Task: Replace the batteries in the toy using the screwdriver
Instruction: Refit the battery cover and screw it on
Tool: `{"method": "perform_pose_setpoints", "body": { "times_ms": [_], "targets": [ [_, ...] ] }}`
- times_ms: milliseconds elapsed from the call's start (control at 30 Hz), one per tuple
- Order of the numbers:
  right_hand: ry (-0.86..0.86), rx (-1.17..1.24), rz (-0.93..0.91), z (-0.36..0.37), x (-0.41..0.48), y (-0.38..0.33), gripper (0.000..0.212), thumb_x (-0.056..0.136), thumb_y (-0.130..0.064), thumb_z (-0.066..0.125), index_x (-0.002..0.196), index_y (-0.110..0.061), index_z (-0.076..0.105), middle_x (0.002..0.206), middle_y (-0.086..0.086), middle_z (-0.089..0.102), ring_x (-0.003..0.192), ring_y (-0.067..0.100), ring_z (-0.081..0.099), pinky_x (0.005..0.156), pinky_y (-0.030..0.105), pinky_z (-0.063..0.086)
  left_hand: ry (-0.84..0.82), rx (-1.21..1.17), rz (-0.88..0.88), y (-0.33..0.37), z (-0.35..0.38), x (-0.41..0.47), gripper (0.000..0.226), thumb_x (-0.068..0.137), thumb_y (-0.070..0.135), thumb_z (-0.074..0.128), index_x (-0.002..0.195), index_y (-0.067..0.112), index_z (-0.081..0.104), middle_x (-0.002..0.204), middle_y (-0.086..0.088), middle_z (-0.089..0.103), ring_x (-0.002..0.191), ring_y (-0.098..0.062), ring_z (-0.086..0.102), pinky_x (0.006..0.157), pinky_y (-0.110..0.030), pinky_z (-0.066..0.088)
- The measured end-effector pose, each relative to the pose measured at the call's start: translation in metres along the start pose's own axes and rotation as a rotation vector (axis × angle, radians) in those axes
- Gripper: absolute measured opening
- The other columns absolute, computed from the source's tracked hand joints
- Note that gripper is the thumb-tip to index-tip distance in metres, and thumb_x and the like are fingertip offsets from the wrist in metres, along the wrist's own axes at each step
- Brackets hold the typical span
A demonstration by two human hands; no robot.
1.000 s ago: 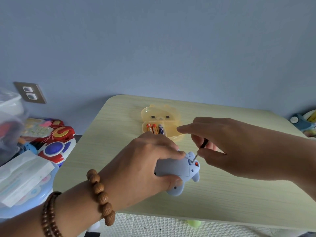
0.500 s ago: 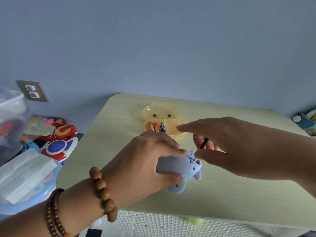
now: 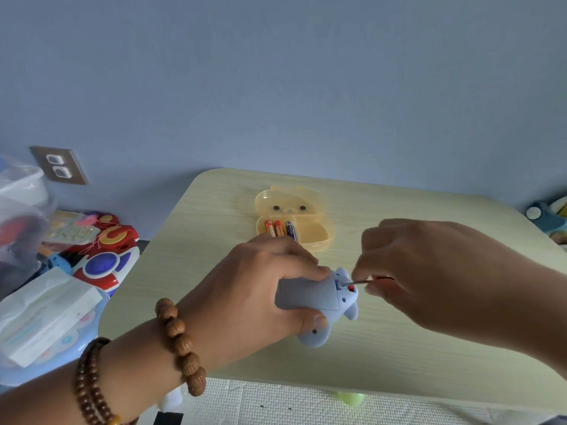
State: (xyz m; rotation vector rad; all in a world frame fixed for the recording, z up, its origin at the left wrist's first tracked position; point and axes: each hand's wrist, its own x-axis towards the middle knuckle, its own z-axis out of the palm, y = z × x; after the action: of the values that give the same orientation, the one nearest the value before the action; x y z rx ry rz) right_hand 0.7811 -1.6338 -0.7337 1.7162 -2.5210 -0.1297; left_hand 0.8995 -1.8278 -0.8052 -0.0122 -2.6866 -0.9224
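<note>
- Centre frame: the left hand (image 3: 260, 283), fingers curled, grips the blue toy (image 3: 306, 294) on the counter (image 3: 414, 363).
- The right hand (image 3: 429, 271) pinches the screwdriver (image 3: 360, 282), its tip at the toy's cover.
- Seemingly early in the task: the cover looks still on, and the batteries (image 3: 278, 228) wait in the yellow case (image 3: 316, 237) above.

We see a pale wood-grain table (image 3: 399, 357). Toward its far side lies an open yellow bear-shaped case (image 3: 290, 207) holding batteries (image 3: 278, 228); nearer sits the blue-grey toy (image 3: 306, 294).

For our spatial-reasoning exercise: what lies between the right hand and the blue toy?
In the head view, only the screwdriver spans that gap, its thin shaft running from the right hand to the blue toy.
</note>
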Motion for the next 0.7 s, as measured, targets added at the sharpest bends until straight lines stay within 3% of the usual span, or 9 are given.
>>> {"method": "perform_pose_setpoints", "body": {
  "times_ms": [100, 200, 333, 400, 567, 700],
  "targets": [
    [0.068, 0.124, 0.205, 0.005, -0.005, 0.008, 0.016, 0.087, -0.047, 0.057, 0.091, -0.041, 0.071, 0.079, -0.023, 0.061, 0.075, -0.001, 0.061, 0.065, 0.025, 0.052, 0.005, -0.011, -0.005, -0.002, 0.001, 0.001, 0.048, 0.066, 0.05, 0.082, 0.112, 0.04, 0.072, 0.117, 0.028, 0.061, 0.116, 0.008, 0.053, 0.091, -0.006, 0.038],
    [0.251, 0.346, 0.484, 0.024, -0.007, 0.023, 0.006, 0.08, -0.042, 0.073, 0.082, -0.037, 0.075, 0.073, -0.019, 0.067, 0.067, -0.004, 0.061, 0.059, 0.015, 0.044, -0.005, -0.012, 0.0, -0.003, 0.001, 0.001, 0.049, 0.066, 0.051, 0.081, 0.113, 0.038, 0.072, 0.118, 0.028, 0.061, 0.116, 0.007, 0.053, 0.092, -0.006, 0.038],
    [0.264, 0.405, 0.669, 0.062, -0.009, 0.035, 0.031, 0.085, -0.031, 0.079, 0.115, -0.028, 0.072, 0.062, -0.012, 0.07, 0.059, -0.004, 0.059, 0.054, 0.013, 0.036, -0.001, -0.01, 0.007, -0.003, 0.001, 0.002, 0.049, 0.064, 0.05, 0.08, 0.111, 0.037, 0.073, 0.117, 0.028, 0.062, 0.115, 0.009, 0.054, 0.092, -0.003, 0.037],
    [0.25, 0.425, 0.699, 0.075, -0.01, 0.036, 0.034, 0.087, -0.027, 0.076, 0.12, -0.028, 0.069, 0.059, -0.01, 0.069, 0.054, 0.0, 0.059, 0.053, 0.015, 0.037, 0.003, -0.023, 0.004, -0.004, 0.002, 0.002, 0.048, 0.064, 0.048, 0.081, 0.11, 0.037, 0.074, 0.118, 0.029, 0.062, 0.114, 0.009, 0.055, 0.091, -0.005, 0.039],
    [0.28, 0.342, 0.669, 0.093, -0.007, 0.037, 0.016, 0.09, -0.029, 0.069, 0.102, -0.021, 0.076, 0.07, -0.012, 0.058, 0.064, 0.002, 0.053, 0.063, 0.025, 0.04, 0.002, -0.044, -0.002, -0.006, 0.003, 0.002, 0.048, 0.064, 0.049, 0.08, 0.111, 0.04, 0.073, 0.119, 0.03, 0.061, 0.116, 0.009, 0.055, 0.091, -0.012, 0.045],
    [0.273, 0.259, 0.616, 0.091, -0.008, 0.032, 0.028, 0.092, -0.039, 0.063, 0.113, -0.023, 0.072, 0.095, -0.005, 0.063, 0.08, 0.018, 0.065, 0.069, 0.03, 0.048, -0.001, -0.05, -0.004, -0.005, 0.002, 0.002, 0.048, 0.065, 0.049, 0.08, 0.111, 0.038, 0.074, 0.119, 0.03, 0.061, 0.116, 0.008, 0.056, 0.09, -0.013, 0.047]
  ]
}}
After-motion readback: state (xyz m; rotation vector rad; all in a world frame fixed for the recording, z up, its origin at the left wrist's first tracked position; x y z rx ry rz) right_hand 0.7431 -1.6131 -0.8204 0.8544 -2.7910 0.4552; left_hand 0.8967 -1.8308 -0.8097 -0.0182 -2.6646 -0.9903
